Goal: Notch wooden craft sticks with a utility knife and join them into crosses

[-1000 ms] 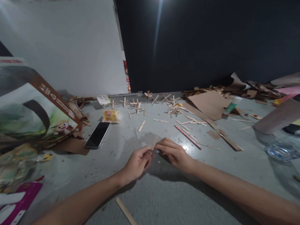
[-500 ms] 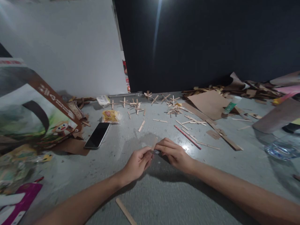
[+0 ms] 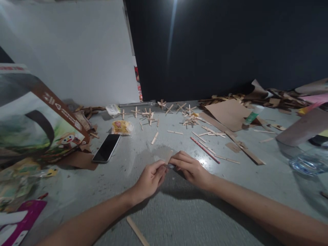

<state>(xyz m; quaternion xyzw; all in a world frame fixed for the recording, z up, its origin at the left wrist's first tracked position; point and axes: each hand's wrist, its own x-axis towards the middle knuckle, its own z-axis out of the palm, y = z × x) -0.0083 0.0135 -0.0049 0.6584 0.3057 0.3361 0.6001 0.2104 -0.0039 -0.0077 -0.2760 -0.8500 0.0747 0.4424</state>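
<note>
Over the middle of the table, both of my hands meet fingertip to fingertip. My left hand (image 3: pixel 150 181) is closed, with thumb and forefinger pinching a light wooden craft stick (image 3: pixel 168 155) whose upper end sticks up between the hands. Bent fingers of my right hand (image 3: pixel 191 170) press together against the stick's right side. Just under the right fingertips shows a small dark grey, shiny piece (image 3: pixel 170 166), too small to name. The stick's lower part is hidden by the fingers. Nearer to me, another craft stick (image 3: pixel 137 231) lies on the table.
Behind my hands lie loose craft sticks (image 3: pixel 154 137) and several stick crosses (image 3: pixel 149 116). A red pencil (image 3: pixel 205 150) lies to the right, beyond it cardboard (image 3: pixel 227 114) and a glue stick (image 3: pixel 253 115). Leftward are a phone (image 3: pixel 106 148), a yellow packet (image 3: pixel 121 127) and a printed bag (image 3: pixel 64 116).
Both hands stay in nearly the same place. The craft stick and the small grey piece between the fingertips have shifted only slightly.
</note>
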